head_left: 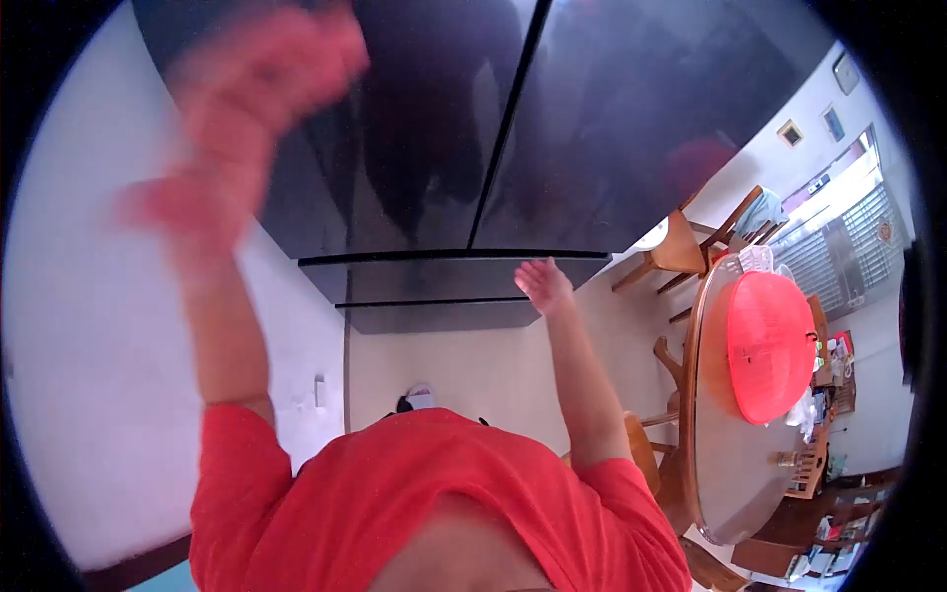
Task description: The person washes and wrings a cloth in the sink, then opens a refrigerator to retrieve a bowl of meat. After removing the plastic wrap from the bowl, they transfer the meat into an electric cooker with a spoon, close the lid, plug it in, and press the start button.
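- Refrigerator [464, 148], judging by the look: dark and glossy, straight ahead, beside the white wall [89, 296] on the left; two upper doors [631, 148] with narrow seam [506, 133], drawers [444, 284] underneath.
- Left hand [247, 109]: raised high before the left-side door, strongly blurred; impossible to tell whether closed or spread, or whether touching.
- Right hand [545, 286]: lower, before the drawers, near the bottom edge of the doors; fingers extended, nothing visible in the grasp; contact not certain.
- To the right: table [735, 493] bearing a red dome-shaped cover [772, 347].
- For good reaching, as a judgement: move slowly, keep fingers relaxed, leave room between left arm [227, 340] and wall, touch glossy panels only lightly.
- Writing: no brand readable on the doors; wall frames [834, 123] too small for reading.
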